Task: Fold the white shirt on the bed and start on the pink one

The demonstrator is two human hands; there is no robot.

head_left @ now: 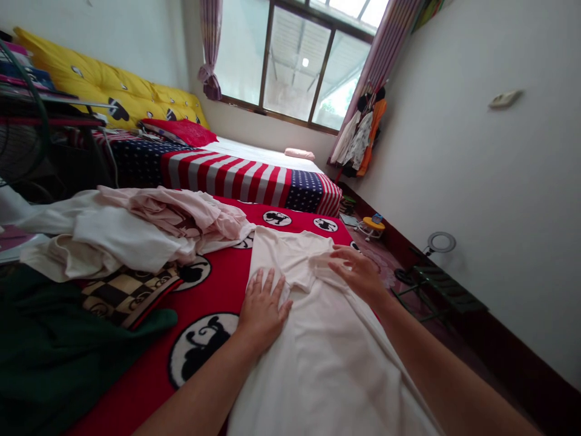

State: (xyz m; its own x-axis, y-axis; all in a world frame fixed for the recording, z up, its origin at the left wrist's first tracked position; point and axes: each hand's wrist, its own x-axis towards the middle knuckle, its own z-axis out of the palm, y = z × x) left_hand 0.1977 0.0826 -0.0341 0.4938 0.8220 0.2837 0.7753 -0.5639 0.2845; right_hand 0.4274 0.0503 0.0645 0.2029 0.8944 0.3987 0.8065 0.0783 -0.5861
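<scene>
A white shirt (340,345) lies stretched out on a red blanket (218,242) printed with black-and-white round patches. One sleeve (302,281) appears folded inward over its upper part. My left hand (265,312) rests flat on the shirt's left edge, fingers spread. Over the right edge, near the top, my right hand (356,272) has its fingers apart and slightly bent; whether the fingertips touch the cloth is hard to tell. To the left is a loose heap of white and pink clothes (136,224).
Dark green cloth (68,351) and a checkered brown cloth (131,293) lie at left. Behind stands a bed with a striped, starred cover (227,175) and a red pillow (181,130). A dark folding chair (445,290) is by the right wall, near a yellow stool (373,224).
</scene>
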